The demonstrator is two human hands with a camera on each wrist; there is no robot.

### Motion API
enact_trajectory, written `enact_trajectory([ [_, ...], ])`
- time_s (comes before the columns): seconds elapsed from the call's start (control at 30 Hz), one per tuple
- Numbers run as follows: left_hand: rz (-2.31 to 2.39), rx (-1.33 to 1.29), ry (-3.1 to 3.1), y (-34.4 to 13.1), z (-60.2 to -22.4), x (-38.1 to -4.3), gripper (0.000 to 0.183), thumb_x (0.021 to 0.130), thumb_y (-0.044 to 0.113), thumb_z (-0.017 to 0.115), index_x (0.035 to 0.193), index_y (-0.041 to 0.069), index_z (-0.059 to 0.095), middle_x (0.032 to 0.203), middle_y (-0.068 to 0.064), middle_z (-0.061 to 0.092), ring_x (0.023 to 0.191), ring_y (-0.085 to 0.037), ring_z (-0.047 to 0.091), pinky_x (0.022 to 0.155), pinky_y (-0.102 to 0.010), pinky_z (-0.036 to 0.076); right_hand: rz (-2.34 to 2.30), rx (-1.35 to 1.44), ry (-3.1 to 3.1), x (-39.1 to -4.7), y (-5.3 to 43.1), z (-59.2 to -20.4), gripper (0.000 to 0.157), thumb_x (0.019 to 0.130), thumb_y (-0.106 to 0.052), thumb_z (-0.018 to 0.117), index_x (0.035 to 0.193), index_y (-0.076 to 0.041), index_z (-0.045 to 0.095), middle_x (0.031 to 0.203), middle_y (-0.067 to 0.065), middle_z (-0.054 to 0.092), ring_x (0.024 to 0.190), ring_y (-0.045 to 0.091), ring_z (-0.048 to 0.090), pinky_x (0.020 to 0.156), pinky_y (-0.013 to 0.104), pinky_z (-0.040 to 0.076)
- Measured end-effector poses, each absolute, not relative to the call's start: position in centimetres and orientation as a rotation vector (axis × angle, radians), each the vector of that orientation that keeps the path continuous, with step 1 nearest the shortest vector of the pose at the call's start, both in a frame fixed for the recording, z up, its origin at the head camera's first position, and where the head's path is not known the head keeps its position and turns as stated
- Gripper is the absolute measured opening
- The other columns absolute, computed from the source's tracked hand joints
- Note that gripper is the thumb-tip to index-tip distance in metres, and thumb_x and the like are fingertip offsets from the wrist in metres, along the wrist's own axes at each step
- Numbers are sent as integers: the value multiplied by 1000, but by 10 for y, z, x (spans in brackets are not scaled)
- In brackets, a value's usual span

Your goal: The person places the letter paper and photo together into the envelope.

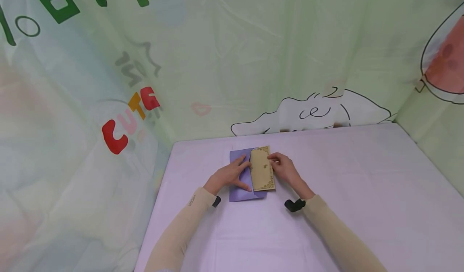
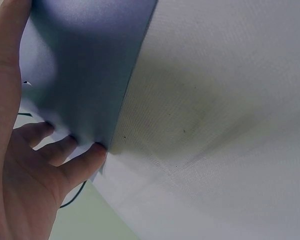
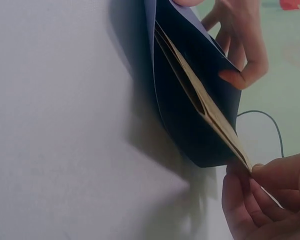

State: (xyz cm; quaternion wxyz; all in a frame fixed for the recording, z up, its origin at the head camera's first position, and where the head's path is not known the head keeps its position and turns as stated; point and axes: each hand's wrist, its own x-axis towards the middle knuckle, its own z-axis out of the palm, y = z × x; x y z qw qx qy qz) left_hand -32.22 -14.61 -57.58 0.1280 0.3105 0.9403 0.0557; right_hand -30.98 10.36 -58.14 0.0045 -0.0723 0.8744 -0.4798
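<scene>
A purple envelope (image 1: 241, 194) lies on the table with its mouth toward the right. My left hand (image 1: 230, 175) holds it, thumb and fingers spread across it near the mouth edge. Between its two layers sits part of a beige folded card (image 1: 260, 171) with gold floral trim, most of its front face showing. My right hand (image 1: 284, 168) pinches the card's right edge. In the right wrist view the envelope's mouth (image 3: 177, 125) gapes around the folded card (image 3: 210, 107). How deep the card reaches inside is hidden.
A pale lilac cloth covers the table (image 1: 362, 207). Printed curtains (image 1: 235, 62) hang behind and beside it. Each wrist carries a black camera strap, seen at the right wrist as a black device (image 1: 295, 205).
</scene>
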Motion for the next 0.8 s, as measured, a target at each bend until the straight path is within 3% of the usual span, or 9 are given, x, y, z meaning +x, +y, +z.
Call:
enact_trajectory([
  [0.23, 150, 886, 2735, -145, -576, -322, 93, 72, 74, 73, 145, 30, 37, 168, -15, 16, 154, -31, 26, 118, -42, 37, -1516, -270, 2725, -311, 94, -583, 26, 97, -2, 53, 121, 4, 64, 115, 24, 69, 99, 33, 68, 85, 43, 55],
  [0.8, 174, 866, 2732, -146, -576, -321, 96, 72, 75, 73, 147, 27, 37, 168, -15, 17, 153, -30, 27, 117, -42, 38, -1438, -350, 2720, -313, 71, -581, 24, 97, -2, 56, 119, 4, 64, 107, 20, 69, 91, 27, 65, 77, 35, 52],
])
